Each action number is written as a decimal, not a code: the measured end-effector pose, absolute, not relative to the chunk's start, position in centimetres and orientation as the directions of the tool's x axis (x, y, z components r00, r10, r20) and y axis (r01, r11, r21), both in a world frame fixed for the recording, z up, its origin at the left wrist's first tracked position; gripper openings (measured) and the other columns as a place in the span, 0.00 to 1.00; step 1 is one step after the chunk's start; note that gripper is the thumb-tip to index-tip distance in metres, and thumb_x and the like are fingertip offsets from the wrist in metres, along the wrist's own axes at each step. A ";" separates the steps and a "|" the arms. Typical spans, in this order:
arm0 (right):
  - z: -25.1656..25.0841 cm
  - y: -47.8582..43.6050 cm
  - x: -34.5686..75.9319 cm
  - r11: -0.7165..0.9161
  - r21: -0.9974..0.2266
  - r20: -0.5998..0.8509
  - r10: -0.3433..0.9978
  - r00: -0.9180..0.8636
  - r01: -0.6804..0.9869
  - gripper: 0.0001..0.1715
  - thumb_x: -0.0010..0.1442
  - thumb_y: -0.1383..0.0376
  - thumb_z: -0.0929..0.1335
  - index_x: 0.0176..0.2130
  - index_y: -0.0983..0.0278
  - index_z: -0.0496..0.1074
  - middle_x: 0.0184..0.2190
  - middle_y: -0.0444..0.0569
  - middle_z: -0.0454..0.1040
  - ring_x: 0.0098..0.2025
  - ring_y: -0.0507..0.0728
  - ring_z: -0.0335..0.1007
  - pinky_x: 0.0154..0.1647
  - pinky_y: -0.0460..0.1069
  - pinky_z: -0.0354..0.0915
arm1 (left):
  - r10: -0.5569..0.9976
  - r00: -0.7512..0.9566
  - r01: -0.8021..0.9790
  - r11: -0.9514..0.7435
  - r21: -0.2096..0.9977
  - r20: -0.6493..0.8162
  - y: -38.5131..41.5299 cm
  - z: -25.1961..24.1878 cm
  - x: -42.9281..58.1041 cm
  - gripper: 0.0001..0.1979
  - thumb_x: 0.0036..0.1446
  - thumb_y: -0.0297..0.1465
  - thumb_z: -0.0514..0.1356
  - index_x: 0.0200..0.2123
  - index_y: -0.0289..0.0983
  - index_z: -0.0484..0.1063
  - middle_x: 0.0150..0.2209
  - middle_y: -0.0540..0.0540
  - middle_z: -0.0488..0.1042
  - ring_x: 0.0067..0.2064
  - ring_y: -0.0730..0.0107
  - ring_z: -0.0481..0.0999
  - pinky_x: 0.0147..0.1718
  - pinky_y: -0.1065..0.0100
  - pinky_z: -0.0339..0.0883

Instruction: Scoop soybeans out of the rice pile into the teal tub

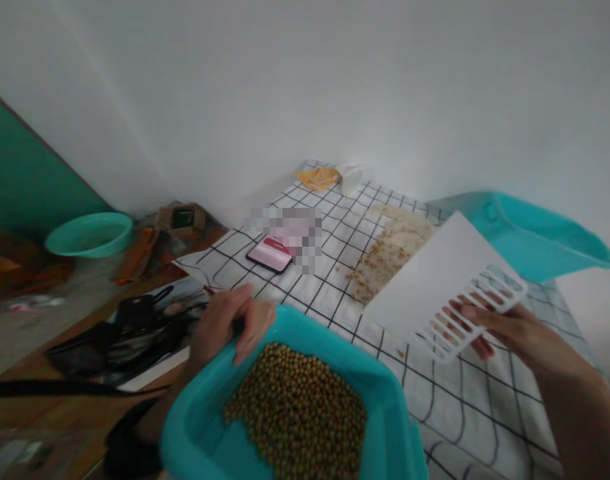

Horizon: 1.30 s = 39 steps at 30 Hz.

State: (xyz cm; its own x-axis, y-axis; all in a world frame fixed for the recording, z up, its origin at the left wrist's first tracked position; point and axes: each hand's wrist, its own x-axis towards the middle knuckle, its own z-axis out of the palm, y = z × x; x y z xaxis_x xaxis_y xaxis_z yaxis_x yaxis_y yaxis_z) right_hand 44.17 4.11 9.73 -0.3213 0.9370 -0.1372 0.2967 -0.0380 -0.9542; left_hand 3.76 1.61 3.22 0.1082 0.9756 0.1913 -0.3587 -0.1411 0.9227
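Observation:
My left hand point(235, 320) has its fingers curled over the rim of a teal plastic basin point(379, 393). Many round, greenish-brown beans point(305, 407) lie inside it, on the basin floor. At the right, my right hand point(499, 323) grips a white flat sheet point(425, 273) by its slotted end, fingers showing through the slots. The sheet is tilted over the tablecloth, and its far part overlaps a spread of pale grains and yellowish bits point(385, 257). Behind the sheet, a second teal container point(535, 233) stands near the wall.
A smartphone point(269, 255) lies on the checked tablecloth point(329, 287). Farther back are a yellow cloth-like piece point(319, 177) and a white crumpled one point(352, 179). Black bags point(129, 333) sit at left, with a green basin point(91, 235) and cardboard box point(185, 217) beyond.

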 end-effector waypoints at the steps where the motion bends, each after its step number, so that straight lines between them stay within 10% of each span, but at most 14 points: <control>1: 9.6 3.4 45.5 -0.054 -0.937 -0.166 0.938 -0.304 0.345 0.25 0.62 0.47 0.77 0.26 0.64 0.79 0.21 0.48 0.76 0.17 0.52 0.70 0.17 0.45 0.67 | 0.972 0.120 -0.378 -0.144 0.914 0.202 1.3 3.1 4.5 0.40 0.74 0.49 0.53 0.08 0.42 0.57 0.05 0.51 0.55 0.12 0.72 0.54 0.22 0.60 0.53; 23: 5.6 -2.2 50.1 -0.172 -0.984 -0.156 0.962 0.225 0.054 0.26 0.50 0.47 0.80 0.21 0.60 0.72 0.15 0.45 0.67 0.14 0.51 0.56 0.13 0.48 0.50 | 0.972 0.222 -0.446 0.027 0.895 0.081 -0.5 3.6 8.0 0.33 0.71 0.47 0.59 0.13 0.42 0.73 0.09 0.50 0.64 0.18 0.66 0.56 0.29 0.57 0.51; 39: 5.3 -0.5 48.8 -0.092 -0.992 -0.063 0.950 0.306 0.082 0.25 0.46 0.51 0.82 0.37 0.61 0.77 0.30 0.51 0.83 0.28 0.61 0.77 0.23 0.50 0.67 | 0.958 0.233 -0.503 -0.027 0.864 0.166 0.1 2.4 8.4 0.33 0.71 0.45 0.59 0.12 0.42 0.71 0.10 0.50 0.63 0.19 0.65 0.58 0.27 0.59 0.50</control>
State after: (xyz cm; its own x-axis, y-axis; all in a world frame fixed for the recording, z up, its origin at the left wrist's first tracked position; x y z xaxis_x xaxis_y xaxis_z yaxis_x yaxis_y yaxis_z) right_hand 48.83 -0.51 5.29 0.3061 0.9499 -0.0633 0.0817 -0.0925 -0.9924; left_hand 8.43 0.12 2.36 0.2330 0.9582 0.1658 -0.5027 -0.0272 0.8640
